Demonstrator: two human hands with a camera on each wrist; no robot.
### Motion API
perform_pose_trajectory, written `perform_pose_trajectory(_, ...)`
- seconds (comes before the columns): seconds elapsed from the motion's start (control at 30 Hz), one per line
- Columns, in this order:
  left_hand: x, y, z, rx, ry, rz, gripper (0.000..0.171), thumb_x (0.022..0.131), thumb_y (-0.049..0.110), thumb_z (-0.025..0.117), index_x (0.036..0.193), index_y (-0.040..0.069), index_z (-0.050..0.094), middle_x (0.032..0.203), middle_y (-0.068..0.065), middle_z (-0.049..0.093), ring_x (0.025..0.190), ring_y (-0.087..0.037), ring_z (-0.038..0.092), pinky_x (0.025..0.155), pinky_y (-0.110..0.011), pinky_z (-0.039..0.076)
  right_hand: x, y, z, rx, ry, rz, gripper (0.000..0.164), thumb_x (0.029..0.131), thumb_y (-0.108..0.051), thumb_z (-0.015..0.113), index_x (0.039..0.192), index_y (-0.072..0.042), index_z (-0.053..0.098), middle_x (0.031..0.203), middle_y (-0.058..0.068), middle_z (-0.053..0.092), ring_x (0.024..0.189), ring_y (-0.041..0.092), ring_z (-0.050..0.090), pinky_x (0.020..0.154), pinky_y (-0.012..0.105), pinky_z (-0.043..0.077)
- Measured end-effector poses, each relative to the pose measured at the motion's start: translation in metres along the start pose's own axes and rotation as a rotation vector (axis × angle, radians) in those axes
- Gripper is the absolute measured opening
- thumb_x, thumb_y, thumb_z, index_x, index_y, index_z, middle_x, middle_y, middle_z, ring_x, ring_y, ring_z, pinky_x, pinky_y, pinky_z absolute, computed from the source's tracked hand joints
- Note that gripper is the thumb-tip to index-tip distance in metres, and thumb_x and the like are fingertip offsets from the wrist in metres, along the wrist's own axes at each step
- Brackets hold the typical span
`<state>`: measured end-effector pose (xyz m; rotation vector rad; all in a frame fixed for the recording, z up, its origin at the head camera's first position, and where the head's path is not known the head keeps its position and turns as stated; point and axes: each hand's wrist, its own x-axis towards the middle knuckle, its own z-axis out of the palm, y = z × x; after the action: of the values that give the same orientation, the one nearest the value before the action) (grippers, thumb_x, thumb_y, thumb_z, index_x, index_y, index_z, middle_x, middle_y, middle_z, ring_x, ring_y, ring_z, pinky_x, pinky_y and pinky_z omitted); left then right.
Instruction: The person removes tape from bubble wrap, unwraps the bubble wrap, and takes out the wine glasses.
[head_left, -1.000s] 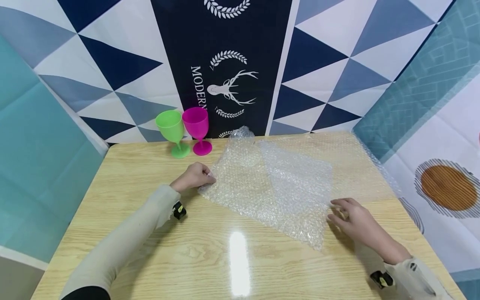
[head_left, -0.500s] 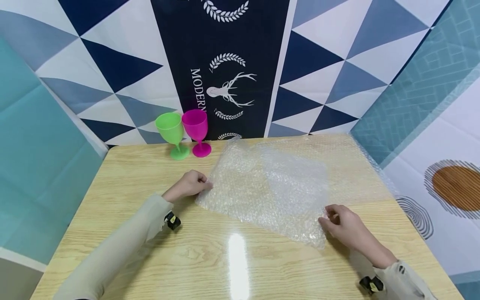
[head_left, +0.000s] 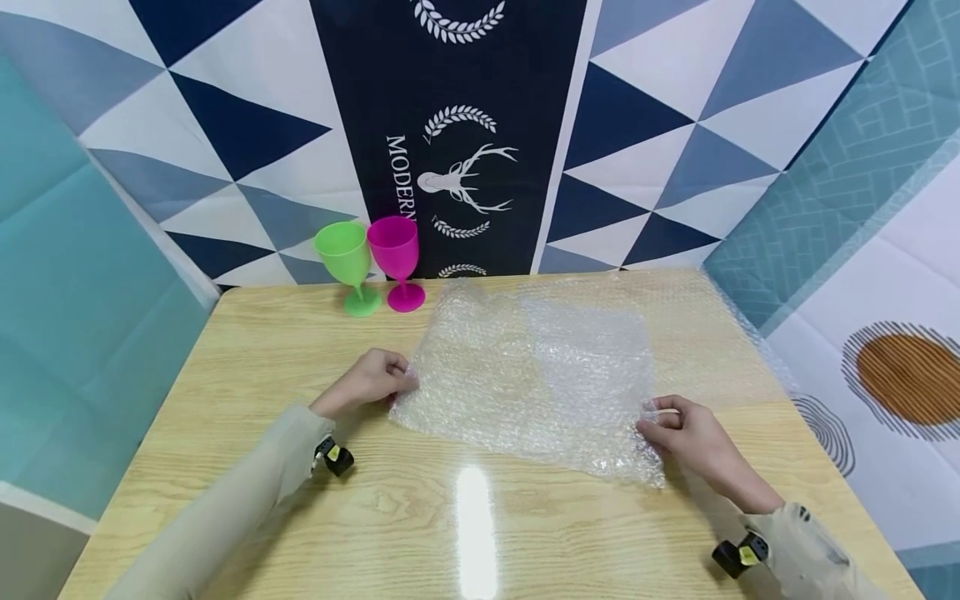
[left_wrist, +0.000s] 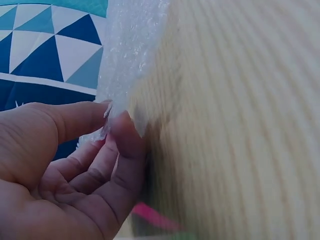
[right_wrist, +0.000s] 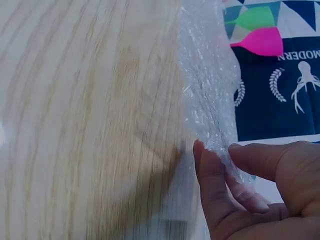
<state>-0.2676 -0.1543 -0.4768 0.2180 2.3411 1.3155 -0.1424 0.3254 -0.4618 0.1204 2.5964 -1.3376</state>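
A clear sheet of bubble wrap lies across the table's far middle and right, doubled over in part. Its left edge is pinched between the thumb and fingers of my left hand; the left wrist view shows the bubble wrap running up from that left hand. At the opposite edge, my right hand pinches the sheet near its front right corner. In the right wrist view the thumb and fingertips of the right hand meet on the bubble wrap.
Behind my left hand, a green goblet and a magenta goblet stand upright by the back wall. The wooden table meets a patterned backdrop at its far edge. A flat layer of wrap reaches the right edge.
My right hand has moved onto the sheet's edge and taken hold of it. My left hand, still pinching, has come slightly left and nearer. The raised back part of the wrap has settled lower.
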Motion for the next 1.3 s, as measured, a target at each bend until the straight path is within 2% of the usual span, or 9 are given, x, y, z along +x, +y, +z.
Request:
perform_pose_trajectory(0.17, -0.006, -0.004, 0.006, -0.033, 0.030, 0.034, 0.018, 0.091, 0.013, 0.078, 0.100, 0.000, 0.070, 0.087, -0.005, 0.070, 0.073, -0.011, 0.061, 0.062, -0.021, 0.052, 0.001, 0.006, -0.003, -0.029, 0.034, -0.034, 0.047, 0.099, -0.020, 0.070, 0.132, 0.010, 0.054, 0.105, 0.020, 0.076, 0.083, -0.002, 0.068, 0.071, 0.019, 0.058)
perform_pose_trajectory(0.37, -0.012, -0.007, 0.016, -0.043, 0.022, 0.115, 0.024, 0.092, 0.015, 0.077, 0.107, -0.002, 0.069, 0.095, -0.009, 0.073, 0.078, -0.011, 0.065, 0.067, -0.020, 0.055, 0.002, 0.016, -0.008, -0.115, 0.119, -0.109, 0.040, 0.098, -0.017, 0.071, 0.127, 0.008, 0.057, 0.103, 0.021, 0.076, 0.079, -0.005, 0.065, 0.066, 0.017, 0.055)
perform_pose_trajectory(0.53, -0.014, -0.002, 0.023, -0.064, 0.025, 0.175, 0.023, 0.093, 0.015, 0.076, 0.107, -0.002, 0.069, 0.093, -0.009, 0.072, 0.072, -0.011, 0.064, 0.064, -0.022, 0.056, 0.004, 0.020, -0.017, -0.110, 0.135, -0.137, 0.039, 0.099, -0.016, 0.070, 0.127, 0.008, 0.056, 0.106, 0.024, 0.075, 0.080, -0.006, 0.066, 0.066, 0.019, 0.058)
perform_pose_trajectory(0.67, -0.013, 0.006, 0.028, -0.086, 0.021, 0.174, 0.022, 0.093, 0.014, 0.076, 0.107, -0.001, 0.068, 0.092, -0.008, 0.072, 0.069, -0.011, 0.064, 0.063, -0.024, 0.059, 0.006, 0.022, -0.025, -0.110, 0.138, -0.136, 0.044, 0.100, -0.020, 0.069, 0.131, 0.007, 0.055, 0.107, 0.024, 0.075, 0.080, -0.004, 0.067, 0.066, 0.020, 0.058)
perform_pose_trajectory(0.83, -0.012, 0.012, 0.036, -0.098, 0.036, 0.191, 0.021, 0.092, 0.012, 0.076, 0.107, -0.001, 0.069, 0.094, -0.009, 0.072, 0.068, -0.012, 0.065, 0.064, -0.026, 0.061, 0.007, 0.027, -0.033, -0.099, 0.136, -0.121, 0.048, 0.100, -0.023, 0.069, 0.136, 0.006, 0.054, 0.106, 0.019, 0.077, 0.079, -0.003, 0.068, 0.065, 0.019, 0.058)
perform_pose_trajectory(0.93, -0.011, 0.016, 0.040, -0.090, 0.056, 0.222, 0.020, 0.093, 0.012, 0.076, 0.106, -0.001, 0.069, 0.094, -0.010, 0.072, 0.067, -0.012, 0.064, 0.063, -0.027, 0.061, 0.008, 0.029, -0.039, -0.080, 0.143, -0.136, 0.047, 0.100, -0.020, 0.070, 0.135, 0.006, 0.054, 0.103, 0.015, 0.078, 0.080, -0.003, 0.069, 0.066, 0.019, 0.059)
perform_pose_trajectory(1.17, -0.008, 0.029, 0.049, -0.060, 0.114, 0.251, 0.017, 0.093, 0.014, 0.076, 0.104, 0.002, 0.070, 0.097, -0.010, 0.072, 0.066, -0.010, 0.065, 0.057, -0.025, 0.057, 0.016, 0.034, -0.054, -0.082, 0.138, -0.154, 0.050, 0.101, -0.023, 0.068, 0.139, 0.005, 0.052, 0.098, -0.005, 0.079, 0.081, -0.002, 0.070, 0.068, 0.019, 0.060)
perform_pose_trajectory(1.3, -0.007, 0.036, 0.053, -0.092, 0.116, 0.253, 0.016, 0.094, 0.014, 0.076, 0.103, 0.003, 0.069, 0.101, -0.012, 0.072, 0.062, -0.011, 0.065, 0.057, -0.033, 0.059, 0.020, 0.037, -0.063, -0.077, 0.145, -0.157, 0.050, 0.102, -0.023, 0.067, 0.140, 0.006, 0.050, 0.097, -0.016, 0.076, 0.081, -0.001, 0.071, 0.068, 0.019, 0.060)
